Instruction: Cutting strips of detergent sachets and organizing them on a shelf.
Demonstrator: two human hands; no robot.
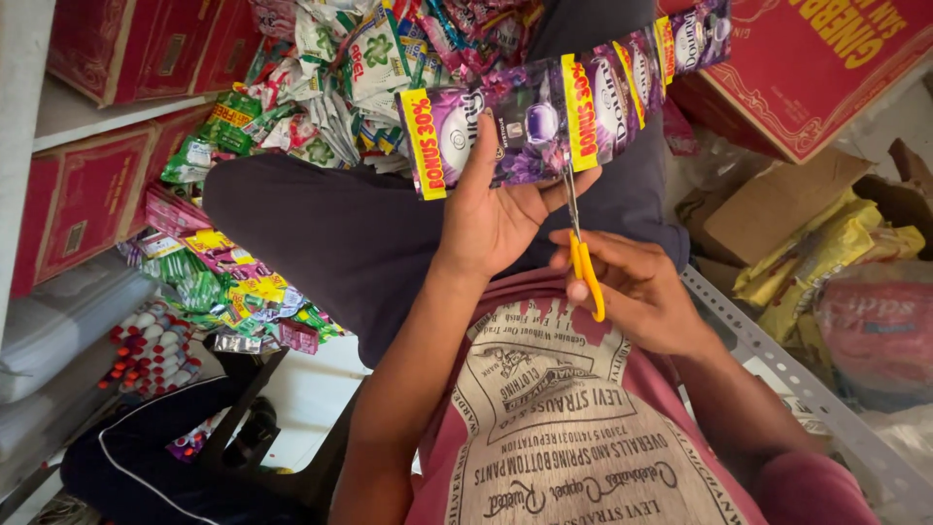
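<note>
the left hand [501, 209] holds up one strip of purple sachets [564, 102], fingers closed on the end sachet from behind and the thumb pressed across its front; about five sachets show along the strip, joined edge to edge and running up toward the top right, each with a yellow band. the right hand [637, 287] is closed around one pair of scissors with yellow handles [583, 258], the blades pointing up and meeting the strip's lower edge at the seam just right of the first sachet. both hands hang over the person's dark-trousered lap [369, 243], in front of a pink printed shirt [573, 428]. beyond the knee lies a heap of loose sachets [340, 68], green, white and pink, too many to count, with a smaller pile [233, 287] at lower left. at least four red cartons [826, 63] stand around, three at left, one at upper right.
</note>
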